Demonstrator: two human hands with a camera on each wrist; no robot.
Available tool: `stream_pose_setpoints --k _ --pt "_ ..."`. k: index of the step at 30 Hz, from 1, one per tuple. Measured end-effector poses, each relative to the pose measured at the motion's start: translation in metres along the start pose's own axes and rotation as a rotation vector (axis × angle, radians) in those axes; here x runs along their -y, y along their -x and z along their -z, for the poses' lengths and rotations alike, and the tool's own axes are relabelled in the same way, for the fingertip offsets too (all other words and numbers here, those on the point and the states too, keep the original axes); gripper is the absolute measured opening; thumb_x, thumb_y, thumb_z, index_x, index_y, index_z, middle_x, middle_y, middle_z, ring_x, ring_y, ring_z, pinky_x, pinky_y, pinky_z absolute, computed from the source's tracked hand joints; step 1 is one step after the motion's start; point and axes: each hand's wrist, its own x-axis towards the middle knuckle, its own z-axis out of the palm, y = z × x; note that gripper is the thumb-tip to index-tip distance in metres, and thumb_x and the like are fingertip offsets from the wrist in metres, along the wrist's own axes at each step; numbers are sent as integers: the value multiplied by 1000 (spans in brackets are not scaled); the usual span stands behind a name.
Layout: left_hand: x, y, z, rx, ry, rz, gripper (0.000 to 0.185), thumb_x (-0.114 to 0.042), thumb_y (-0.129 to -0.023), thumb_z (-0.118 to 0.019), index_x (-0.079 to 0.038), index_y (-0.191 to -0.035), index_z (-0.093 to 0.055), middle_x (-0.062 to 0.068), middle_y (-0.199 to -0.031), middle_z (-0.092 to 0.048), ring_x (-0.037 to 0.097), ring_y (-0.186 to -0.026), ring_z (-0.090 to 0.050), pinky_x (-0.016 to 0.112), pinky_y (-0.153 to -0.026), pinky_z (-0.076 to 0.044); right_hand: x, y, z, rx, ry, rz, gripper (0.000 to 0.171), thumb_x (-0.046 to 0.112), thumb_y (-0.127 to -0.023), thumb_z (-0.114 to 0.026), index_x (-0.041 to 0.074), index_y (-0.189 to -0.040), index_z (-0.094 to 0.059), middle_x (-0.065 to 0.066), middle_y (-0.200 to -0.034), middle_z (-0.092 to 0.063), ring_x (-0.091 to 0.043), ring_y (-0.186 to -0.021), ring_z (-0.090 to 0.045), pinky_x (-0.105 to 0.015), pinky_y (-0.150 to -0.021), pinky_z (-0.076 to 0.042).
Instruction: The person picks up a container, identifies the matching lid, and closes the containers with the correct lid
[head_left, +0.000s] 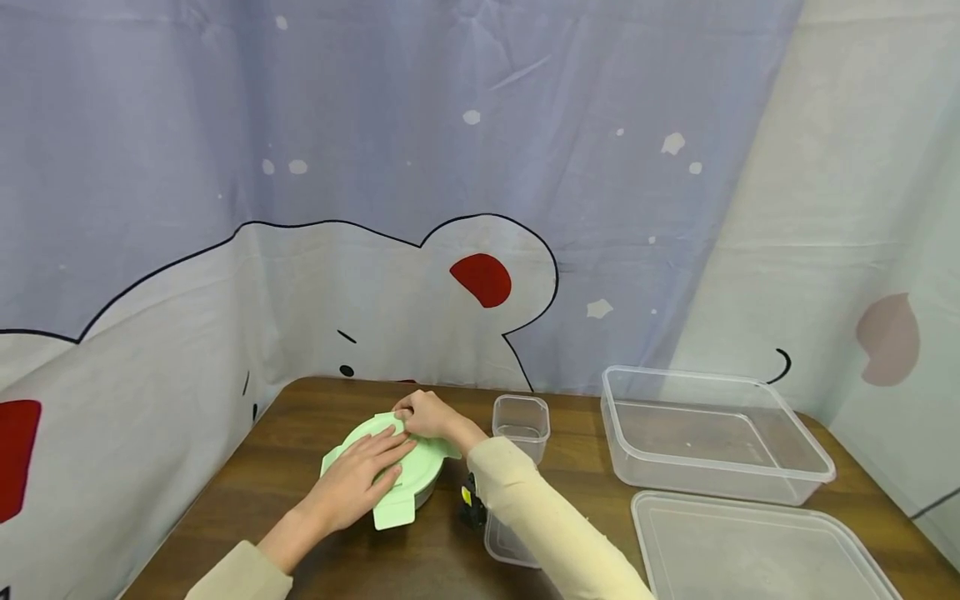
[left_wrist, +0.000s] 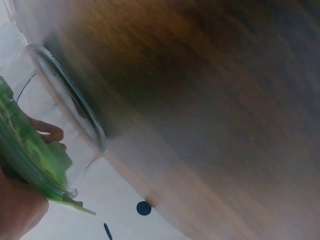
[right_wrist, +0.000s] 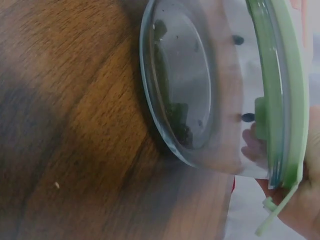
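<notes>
A round glass bowl point(right_wrist: 227, 157) with a light green plastic lid point(head_left: 423, 458) stands on the left part of the table. The left hand point(head_left: 360, 471) lies over the lid's top with its fingers spread and nearly straight. At the lid's far edge, the right hand point(head_left: 433, 417) pinches the rim near a flap with bent fingers. A side flap point(head_left: 394, 512) on the near side sticks outward and is not clipped down. Some dark bits or reflections show through the glass; I cannot tell which.
Right of the bowl are a small clear container point(head_left: 521, 421) and a small clear lid point(head_left: 506, 543), partly behind the right sleeve. A large clear plastic box point(head_left: 720, 479) stands at the right, its flat lid point(head_left: 750, 542) in front. A printed curtain point(head_left: 390, 300) hangs behind the wooden table point(head_left: 581, 500).
</notes>
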Motion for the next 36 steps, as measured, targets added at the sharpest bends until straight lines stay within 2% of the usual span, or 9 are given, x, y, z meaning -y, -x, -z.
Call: stream_pose_setpoints --k 6,12,17,20,22,24,26,30,36 --pt "1 0 -2 -17 -6 -8 39 -27 -101 -47 -13 -136 -55 8 -143 -52 30 -140 -39 54 -112 -32 -2 1 -3 -35 -29 12 29 18 -100 -49 5 -118 -67 -7 -108 -71 -7 -68 -55 -15 -59 -41" --pt "1 1 -2 -40 -18 -12 37 -24 -100 -48 -13 -135 -57 7 -140 -55 29 -138 -41 53 -111 -34 -1 1 -6 -53 -41 14 29 17 -100 -49 5 -118 -68 -7 -106 -71 -5 -68 -54 -15 -59 -41" --pt "1 1 -1 -38 -13 -11 37 -23 -100 -49 -13 -134 -57 7 -140 -55 29 -138 -42 53 -111 -34 -2 1 -3 -29 -30 38 30 17 -100 -47 6 -120 -67 -8 -108 -71 -6 -63 -51 -15 -54 -38" --pt "1 -1 -1 -30 4 -15 37 -22 -100 -48 -13 -135 -57 8 -140 -55 30 -138 -41 54 -111 -34 -2 -1 5 24 29 59 31 19 -101 -47 8 -122 -66 -7 -114 -70 -8 -69 -57 -19 -59 -42" --pt "2 -2 -1 -18 16 -17 37 -23 -101 -46 -13 -136 -56 8 -141 -54 30 -139 -40 54 -112 -33 -1 -3 12 71 87 76 30 21 -101 -49 10 -122 -67 -5 -117 -70 -10 -83 -62 -22 -75 -48" --pt "3 -2 -1 -2 31 -19 38 -24 -102 -45 -14 -137 -55 8 -142 -53 30 -140 -39 54 -112 -32 0 -6 20 132 128 104 29 22 -100 -51 11 -122 -67 -4 -118 -70 -13 -96 -65 -27 -86 -50" --pt "4 -2 -1 10 39 -20 38 -25 -102 -44 -14 -138 -54 8 -143 -52 30 -140 -38 54 -113 -32 2 -9 26 184 159 138 29 22 -99 -54 12 -122 -67 -3 -118 -70 -13 -105 -64 -27 -93 -50" --pt "6 -3 -1 24 54 -33 39 -25 -102 -44 -14 -139 -53 8 -145 -50 31 -140 -38 55 -113 -31 3 -15 32 268 176 180 30 22 -97 -57 11 -123 -66 -3 -120 -69 -13 -105 -65 -17 -80 -52" --pt "7 -3 1 20 52 -46 41 -30 -102 -45 -14 -138 -53 9 -144 -51 32 -139 -39 55 -112 -32 8 -22 32 301 166 157 32 25 -95 -60 9 -121 -68 -6 -119 -69 -15 -104 -66 -17 -78 -52"
